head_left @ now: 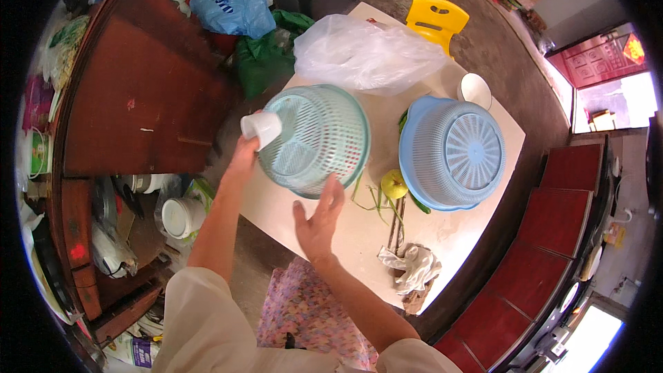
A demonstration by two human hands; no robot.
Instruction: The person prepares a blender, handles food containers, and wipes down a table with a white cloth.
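In the head view my left hand (247, 147) is closed around a white plastic cup (263, 128), beside the left side of a pale green plastic colander (339, 132) turned with its base up. My right hand (318, 217) is raised with its fingers apart near the colander's lower rim; whether a fingertip touches it, I cannot tell. A blue colander (474, 150), also upside down, lies to the right on the table (290, 223). Between the two colanders are a yellow-green round fruit (394, 184) and thin green stems (375, 202). Part of a green vegetable (420, 204) shows under the blue rim.
A large translucent plastic bag (368, 54) covers the table's far side. A white bowl (474, 90) stands near its right edge, and a crumpled white cloth (414, 267) lies at the near corner. Yellow chairs (437, 20) are beyond, with a dark red wooden cabinet (134, 98) at left.
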